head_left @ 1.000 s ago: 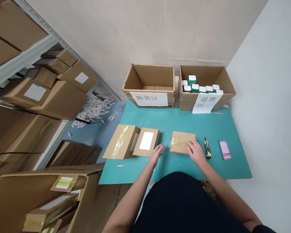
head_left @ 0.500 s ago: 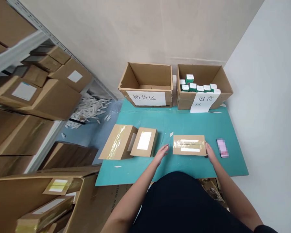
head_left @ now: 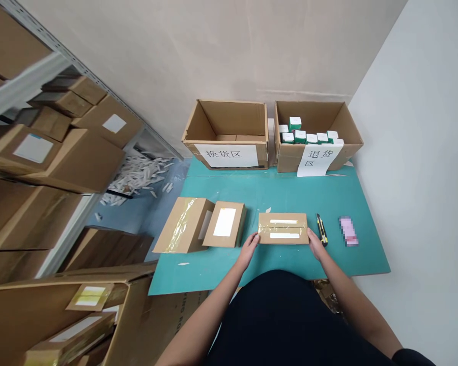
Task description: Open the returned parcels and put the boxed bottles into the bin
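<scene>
A small taped cardboard parcel [head_left: 283, 228] lies on the teal mat [head_left: 282, 195], its long side toward me. My left hand [head_left: 249, 246] touches its left end and my right hand [head_left: 315, 242] touches its right end, fingers curled against the sides. A black and yellow utility knife [head_left: 321, 230] lies just right of the parcel, beside my right hand. A pink item [head_left: 347, 231] lies further right.
Two more parcels [head_left: 183, 225] [head_left: 225, 224] lie at the mat's left. Two open cartons with paper signs stand at the back: a nearly empty one [head_left: 226, 133] and one holding small green-white boxes [head_left: 315, 136]. Shelves of cartons [head_left: 53, 147] and an open carton [head_left: 68, 315] stand at left.
The parcel was turned from end-on to lengthwise and slid left, uncovering the knife. My left hand came in to its left end; my right hand moved to its right end.
</scene>
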